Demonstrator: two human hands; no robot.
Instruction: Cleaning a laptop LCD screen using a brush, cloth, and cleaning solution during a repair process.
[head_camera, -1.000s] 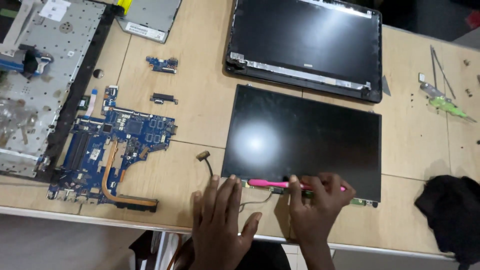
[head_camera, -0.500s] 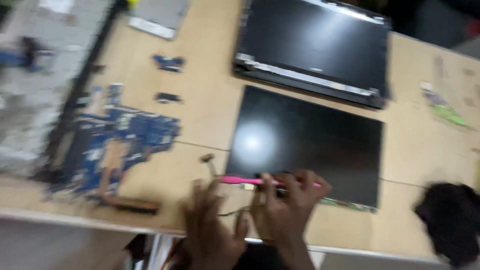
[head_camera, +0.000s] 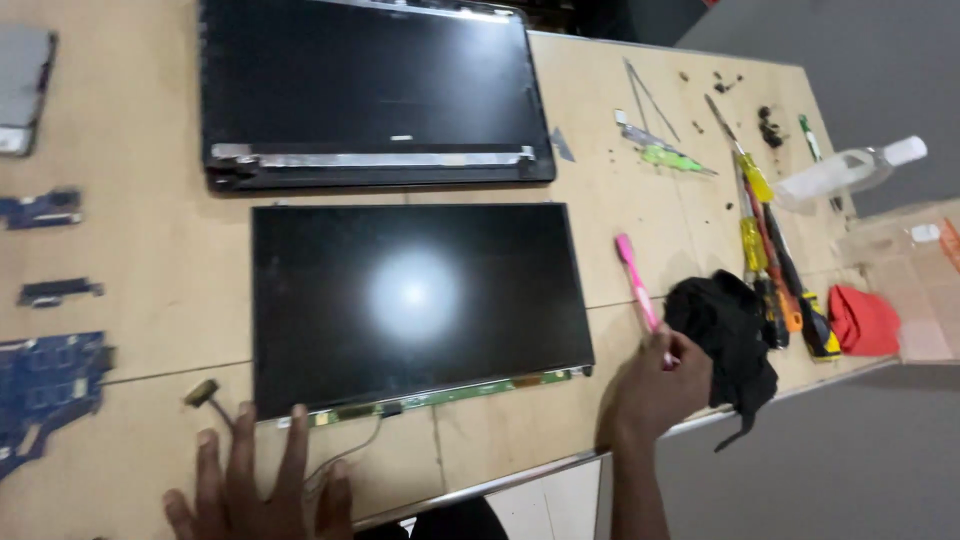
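A bare black laptop screen panel (head_camera: 415, 300) lies flat on the wooden table (head_camera: 160, 260), its green circuit strip along the near edge. My left hand (head_camera: 255, 485) rests flat on the table at the panel's near left corner, fingers spread, beside a thin cable with a small connector (head_camera: 203, 392). My right hand (head_camera: 655, 385) is to the right of the panel and holds the lower end of a pink tool (head_camera: 635, 280), which points away from me. A black cloth (head_camera: 725, 335) lies just right of that hand.
A laptop lid with bezel (head_camera: 370, 90) lies behind the panel. Blue circuit boards (head_camera: 45, 385) sit at the left. Several screwdrivers (head_camera: 765, 250), a green tool (head_camera: 665, 155), a clear bottle (head_camera: 850, 170) and a red cloth (head_camera: 865, 320) lie at the right, near the table edge.
My right hand has carried the pink tool from the panel's near edge out to the right of the panel. The camera has swung right. My left hand stays at the near left corner.
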